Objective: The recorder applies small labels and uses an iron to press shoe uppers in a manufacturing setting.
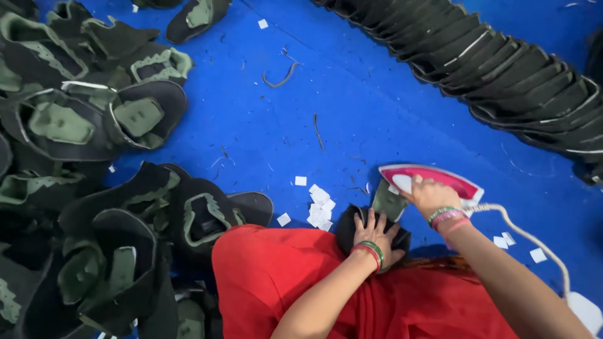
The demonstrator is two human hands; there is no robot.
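The left hand (375,235) lies flat, palm down, fingers spread and pointing away from the body, pressing on a dark shoe piece (352,229) that sits just past the edge of the red cloth (276,276) over the person's lap. Green and red bangles ring that wrist. The hand is open and grips nothing; it only pins the shoe piece down.

The right hand (428,193) reaches forward from the right with the forearm slanting up across the red cloth, fingers curled tight around the handle of a pink and white iron (440,179). The iron's nose points left, toward the grey-green patch (387,202) of the shoe piece, and rests on or just over it; I cannot tell whether the soleplate touches. A white cord (534,242) trails from the iron's back end to the right and down.

The shoe piece lies directly under the left palm and just left of the iron. Beside it to the left is a small heap of white paper squares (319,207). Beyond the iron, the blue mat (377,100) lies open, with only threads and scraps. Left of the shoe piece is a loose pile of dark shoe uppers (94,157); far beyond the iron, a neat row of stacked uppers (502,69) runs along the mat's upper right.
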